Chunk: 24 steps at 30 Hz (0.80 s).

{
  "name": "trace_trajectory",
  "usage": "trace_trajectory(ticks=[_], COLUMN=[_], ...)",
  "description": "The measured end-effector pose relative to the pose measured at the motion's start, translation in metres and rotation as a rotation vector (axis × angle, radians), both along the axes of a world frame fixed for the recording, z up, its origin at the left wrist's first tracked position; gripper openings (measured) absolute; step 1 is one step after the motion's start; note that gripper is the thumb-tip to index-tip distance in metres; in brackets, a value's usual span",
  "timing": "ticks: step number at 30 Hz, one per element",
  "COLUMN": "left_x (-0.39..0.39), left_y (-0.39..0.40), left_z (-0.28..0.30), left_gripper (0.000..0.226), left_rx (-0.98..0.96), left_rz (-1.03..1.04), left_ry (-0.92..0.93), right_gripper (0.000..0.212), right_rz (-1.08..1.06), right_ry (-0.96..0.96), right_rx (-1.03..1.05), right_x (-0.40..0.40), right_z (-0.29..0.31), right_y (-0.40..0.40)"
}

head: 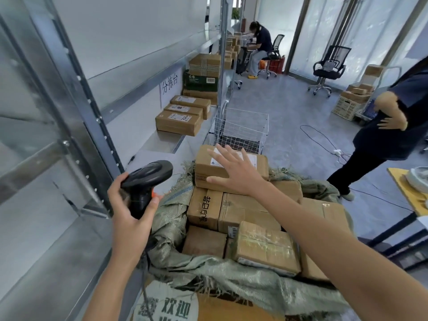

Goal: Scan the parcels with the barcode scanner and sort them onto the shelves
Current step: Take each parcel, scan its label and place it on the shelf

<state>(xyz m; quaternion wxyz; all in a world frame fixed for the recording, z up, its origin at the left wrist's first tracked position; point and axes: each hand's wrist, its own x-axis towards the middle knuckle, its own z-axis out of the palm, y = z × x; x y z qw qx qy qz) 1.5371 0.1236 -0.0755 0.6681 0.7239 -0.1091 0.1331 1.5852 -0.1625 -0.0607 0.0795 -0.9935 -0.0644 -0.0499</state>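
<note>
- Head view: left hand (129,205) is wrapped tight round the handle of a black scanner (148,181), which sits just left of the sack (208,269) with its head pointing right, toward the boxes.
- Right hand (236,172) is wide open, fingers spread, palm down over the top box (208,167) of the pile. Can't tell if it's actually touching or just hovering.
- That top box has a white label, half hidden under the hand, and sits on other brown boxes packed into the open green woven sack.
- A tape-wrapped parcel (266,249) lies near the front of the sack, tilted.
- Metal shelf (162,140) runs along the left. Three labelled boxes (178,122) sit in a row on it, with bigger cartons stacked farther back.
- White wire basket (243,130) stands on the floor just past the sack.
- Someone in dark clothes (389,135) stands at right, hand on hip; another person sits at the far end.
</note>
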Motion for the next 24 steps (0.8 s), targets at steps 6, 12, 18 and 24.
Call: trace_trajectory(ticks=[6, 12, 18, 24], left_x=[-0.061, -0.161, -0.267, -0.353], left_y=[0.023, 0.055, 0.099, 0.146], left_z=[0.007, 0.008, 0.026, 0.034], left_gripper=[0.076, 0.078, 0.084, 0.076], left_rx=[0.039, 0.078, 0.097, 0.15], left_rz=[0.178, 0.441, 0.671, 0.889], left_ry=[0.013, 0.057, 0.029, -0.009], right_gripper=[0.075, 0.071, 0.071, 0.071], right_rz=[0.18, 0.411, 0.68, 0.929], right_ry=[-0.048, -0.137, -0.17, -0.07], right_rx=[0.041, -0.08, 0.057, 0.137], right_x=[-0.024, -0.071, -0.132, -0.222], right_z=[0.012, -0.003, -0.002, -0.014], right_y=[0.05, 0.12, 0.215, 0.327])
